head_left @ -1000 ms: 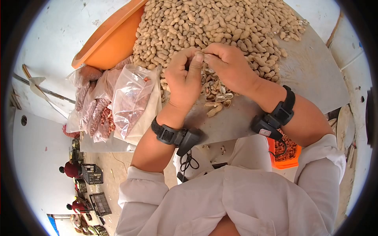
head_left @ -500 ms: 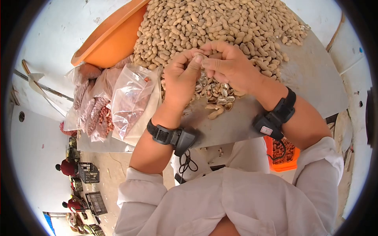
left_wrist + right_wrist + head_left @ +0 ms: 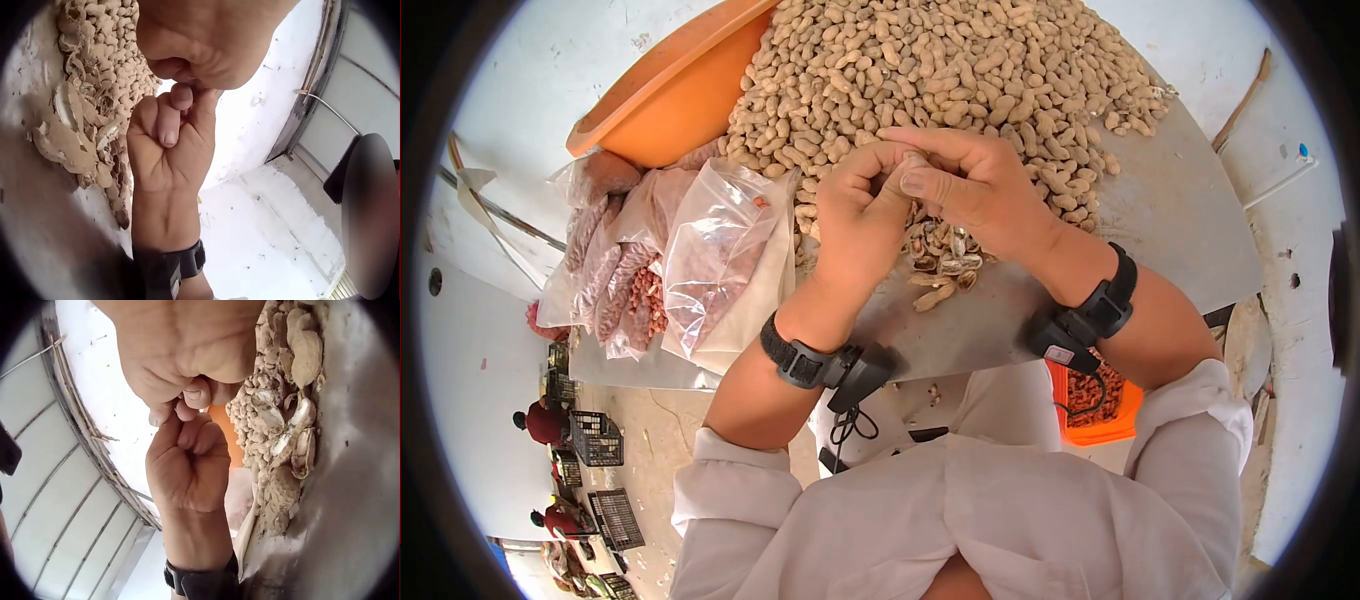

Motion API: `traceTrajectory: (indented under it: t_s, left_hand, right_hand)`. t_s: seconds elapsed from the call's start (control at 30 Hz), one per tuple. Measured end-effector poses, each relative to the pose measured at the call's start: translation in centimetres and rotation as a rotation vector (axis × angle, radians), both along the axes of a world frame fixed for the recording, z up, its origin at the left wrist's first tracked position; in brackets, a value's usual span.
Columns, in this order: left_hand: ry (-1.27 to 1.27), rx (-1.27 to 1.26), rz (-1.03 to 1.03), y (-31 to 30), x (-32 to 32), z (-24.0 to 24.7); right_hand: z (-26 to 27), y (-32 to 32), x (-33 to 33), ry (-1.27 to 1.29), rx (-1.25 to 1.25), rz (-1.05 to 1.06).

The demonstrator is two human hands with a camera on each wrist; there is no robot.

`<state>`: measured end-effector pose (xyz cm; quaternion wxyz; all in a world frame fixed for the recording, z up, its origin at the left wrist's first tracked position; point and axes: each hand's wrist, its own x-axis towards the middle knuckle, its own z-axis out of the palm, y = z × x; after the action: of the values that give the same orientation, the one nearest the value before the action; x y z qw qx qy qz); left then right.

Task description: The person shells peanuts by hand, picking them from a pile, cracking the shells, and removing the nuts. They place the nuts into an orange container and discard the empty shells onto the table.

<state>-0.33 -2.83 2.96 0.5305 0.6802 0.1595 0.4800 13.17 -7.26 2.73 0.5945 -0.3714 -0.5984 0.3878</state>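
Note:
In the head view my left hand [image 3: 858,210] and right hand [image 3: 995,195] meet fingertip to fingertip at the near side of a big heap of unshelled peanuts [image 3: 940,60]. Both pinch a peanut between thumbs and forefingers; the fingers hide nearly all of it, and I cannot tell whether its shell is split. Beneath the hands lies a small pile of broken peanut shells [image 3: 950,258] on the grey metal tabletop [image 3: 990,325]. The right wrist view shows opened shell halves [image 3: 290,434] with pale insides beside the hands.
Clear plastic bags of shelled red peanuts [image 3: 725,255] lie at the left of the table, below a tilted orange basin [image 3: 670,110]. An orange-red container of reddish kernels [image 3: 1100,400] stands under the right forearm. Black crates [image 3: 597,438] and two people are far off at left.
The head view has shifted slightly, so the table scene sits further left. My fingertips stay together while the right thumb has slid lower against the left fingertips.

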Motion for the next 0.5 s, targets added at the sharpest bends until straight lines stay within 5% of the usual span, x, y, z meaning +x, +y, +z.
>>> traceTrajectory:
  t_s: [0.37, 0.5]
  left_hand:
    - [-0.148, -0.208, -0.074, 0.87, 0.44, -0.72]
    - [-0.105, -0.183, -0.047, 0.67, 0.31, -0.60]
  right_hand:
    - [0.10, -0.40, 0.09, 0.140, -0.033, -0.018]
    - [0.11, -0.28, 0.24, -0.133, 0.117, -0.243]
